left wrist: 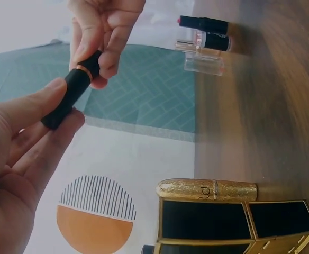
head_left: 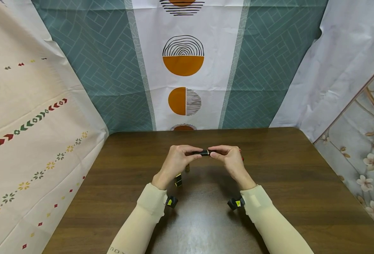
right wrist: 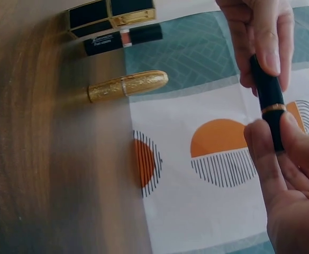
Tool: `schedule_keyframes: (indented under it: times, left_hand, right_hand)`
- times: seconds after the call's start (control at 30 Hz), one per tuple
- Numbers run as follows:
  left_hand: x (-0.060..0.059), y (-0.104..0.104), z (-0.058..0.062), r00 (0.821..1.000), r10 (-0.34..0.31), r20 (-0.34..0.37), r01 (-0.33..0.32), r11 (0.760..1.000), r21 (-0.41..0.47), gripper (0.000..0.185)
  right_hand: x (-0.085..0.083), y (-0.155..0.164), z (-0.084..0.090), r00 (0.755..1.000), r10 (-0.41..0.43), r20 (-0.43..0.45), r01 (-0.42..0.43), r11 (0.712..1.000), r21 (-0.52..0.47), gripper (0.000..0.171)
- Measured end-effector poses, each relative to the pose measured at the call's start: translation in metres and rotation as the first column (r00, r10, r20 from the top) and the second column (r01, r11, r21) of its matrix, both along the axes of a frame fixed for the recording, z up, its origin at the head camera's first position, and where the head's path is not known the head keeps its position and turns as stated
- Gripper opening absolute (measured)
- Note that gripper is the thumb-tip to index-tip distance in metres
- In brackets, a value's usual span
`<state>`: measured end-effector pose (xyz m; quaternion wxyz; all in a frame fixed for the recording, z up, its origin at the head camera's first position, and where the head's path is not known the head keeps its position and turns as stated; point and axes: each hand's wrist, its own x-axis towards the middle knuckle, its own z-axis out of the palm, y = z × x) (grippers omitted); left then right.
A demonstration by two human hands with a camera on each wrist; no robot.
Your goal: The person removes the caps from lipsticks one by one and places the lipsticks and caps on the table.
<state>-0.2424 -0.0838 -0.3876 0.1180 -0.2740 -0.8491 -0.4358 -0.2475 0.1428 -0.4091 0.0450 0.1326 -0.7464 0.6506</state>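
A black lipstick tube point(left wrist: 69, 98) with a thin gold band is held level above the table between both hands. My left hand point(head_left: 176, 160) pinches one end between thumb and fingers. At the other end, beside the band point(right wrist: 274, 107), my right hand point(head_left: 232, 161) pinches the tube the same way. The cap looks closed, with no lipstick bullet showing. Below and near the left hand stand a textured gold tube point(left wrist: 207, 189) and a black case with gold edges point(head_left: 178, 180).
A black tube with a pinkish band point(right wrist: 125, 38) stands between the gold tube and the black-and-gold case. Past the right hand are several more cosmetics, among them a black tube with a red tip point(left wrist: 203, 24) and a clear piece point(left wrist: 205, 64). Patterned cloth hangs behind the wooden table point(head_left: 288, 197).
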Motion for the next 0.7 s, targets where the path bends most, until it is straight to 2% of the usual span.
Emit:
schedule_keyframes:
  times: [0.3, 0.7]
  left_hand:
    - [0.0034, -0.0049, 0.005, 0.996, -0.062, 0.07, 0.06, 0.997, 0.042, 0.023]
    - [0.0035, 0.0014, 0.0009, 0.999, -0.016, 0.027, 0.016, 1.0, 0.009, 0.023]
  right_hand:
    - [-0.0031, 0.0095, 0.0007, 0.992, 0.123, -0.006, -0.123, 0.991, -0.046, 0.024]
    - [-0.0017, 0.005, -0.0009, 1.0, 0.025, -0.009, -0.025, 1.0, 0.01, 0.021]
